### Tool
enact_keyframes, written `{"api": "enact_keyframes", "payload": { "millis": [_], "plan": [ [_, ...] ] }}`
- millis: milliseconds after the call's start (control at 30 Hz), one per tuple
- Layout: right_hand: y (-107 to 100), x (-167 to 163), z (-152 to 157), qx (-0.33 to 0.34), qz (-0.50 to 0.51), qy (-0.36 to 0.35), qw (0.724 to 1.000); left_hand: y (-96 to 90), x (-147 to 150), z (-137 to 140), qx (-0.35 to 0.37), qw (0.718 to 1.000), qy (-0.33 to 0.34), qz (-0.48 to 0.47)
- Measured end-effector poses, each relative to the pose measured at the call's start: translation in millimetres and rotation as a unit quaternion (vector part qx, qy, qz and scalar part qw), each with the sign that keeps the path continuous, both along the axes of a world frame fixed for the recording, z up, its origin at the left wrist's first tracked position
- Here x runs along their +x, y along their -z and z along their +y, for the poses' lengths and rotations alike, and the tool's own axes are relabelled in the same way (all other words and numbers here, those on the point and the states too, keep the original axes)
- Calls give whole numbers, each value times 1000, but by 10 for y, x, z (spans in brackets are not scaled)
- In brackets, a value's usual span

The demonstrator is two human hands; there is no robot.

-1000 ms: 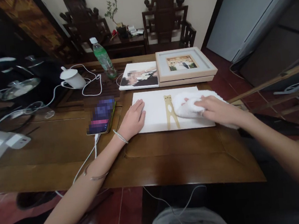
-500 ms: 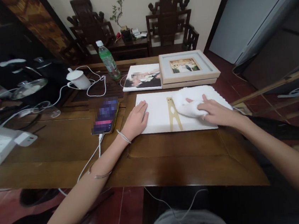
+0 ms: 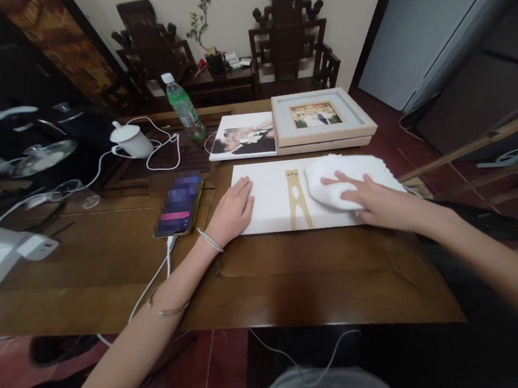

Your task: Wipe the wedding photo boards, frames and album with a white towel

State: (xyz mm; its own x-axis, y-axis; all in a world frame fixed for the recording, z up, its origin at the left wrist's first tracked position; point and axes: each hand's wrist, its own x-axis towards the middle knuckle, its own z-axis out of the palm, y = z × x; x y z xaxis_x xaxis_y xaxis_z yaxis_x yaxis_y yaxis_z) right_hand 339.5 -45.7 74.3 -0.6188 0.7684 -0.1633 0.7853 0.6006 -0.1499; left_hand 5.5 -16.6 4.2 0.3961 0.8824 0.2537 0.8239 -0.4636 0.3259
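Cloth shift: and there it went, the white cloth [image 3: 374,172] slid rightward, leaving a narrow strip of white between it and the tan two-legged piece [image 3: 292,178]; half a second earlier its edge had been right up against that piece.
Right hand: the right hand [image 3: 380,203] travelled with it, its fingers fanned out more than before.
Cloth under fingers: the cloth lay directly beneath those fingers, bunched toward them, its far part spreading behind over the right end of the white board [image 3: 266,218]; the fingers stood apart on top, though whether they pinched a fold I couldn't tell.
Left hand: steady over there, the left hand [image 3: 235,209] stayed flat on the board's left edge, fingers close together, thumb apart, well clear of the cloth.
Board and tan piece: no change, the board flat on the table [image 3: 295,270], the tan piece lying between both hands.
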Motion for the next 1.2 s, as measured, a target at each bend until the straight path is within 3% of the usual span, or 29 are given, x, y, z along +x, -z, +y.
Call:
{"api": "enact_keyframes", "payload": {
  "millis": [133, 267, 367, 600, 733, 833, 1067, 1200],
  "plan": [
    [6, -147, 482, 26, -26, 43, 998, 0, 3, 3, -4, 1000, -1, 4],
    [114, -183, 626, 76, -12, 16, 997, 6, 3, 6, 1, 1000, 1, 2],
    [168, -136, 432, 95, -9, -16, 995, 7, 7, 5, 3, 1000, 2, 1],
    [73, -26, -496, 56, 23, -101, 993, 6, 3, -2, 1, 1000, 1, -5],
    [42, 55, -650, 42, 55, -114, 991, 5, 1, -5, 0, 1000, 0, -2],
    [50, 82, -447, 47, 64, -94, 992, 4, 5, -4, -2, 1000, 1, -1],
    [11, -65, 511, 71, 40, -11, 997, 13, 8, 1, 2, 1000, 5, -9],
    [8, -97, 882, 80, 73, -2, 994, 18, 6, 2, -7, 1000, 0, -17]
  ]
}}
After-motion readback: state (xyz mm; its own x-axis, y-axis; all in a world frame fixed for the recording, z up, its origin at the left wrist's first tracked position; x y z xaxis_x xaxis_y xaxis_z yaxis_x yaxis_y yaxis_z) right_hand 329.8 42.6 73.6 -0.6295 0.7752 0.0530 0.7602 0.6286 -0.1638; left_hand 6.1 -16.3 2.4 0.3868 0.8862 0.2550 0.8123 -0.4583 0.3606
